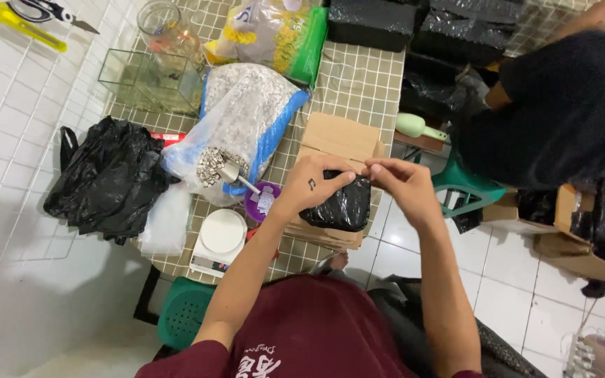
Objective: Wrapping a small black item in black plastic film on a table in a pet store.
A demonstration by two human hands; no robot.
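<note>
My left hand (314,183) and my right hand (402,180) meet at their fingertips above a small filled black plastic bag (341,206), pinching its top together. The bag rests on a brown cardboard box (334,136) at the table's right edge. Just left of the bag sits a purple cup (260,201), and a metal scoop (232,173) lies at the mouth of a large clear sack of pale gravel (243,115).
A white kitchen scale (220,238) stands at the near table edge. A black bin bag (106,178) lies at the left, glass containers (155,66) at the back. Another person in black (561,105) sits at the right, near boxes of black bags (575,224).
</note>
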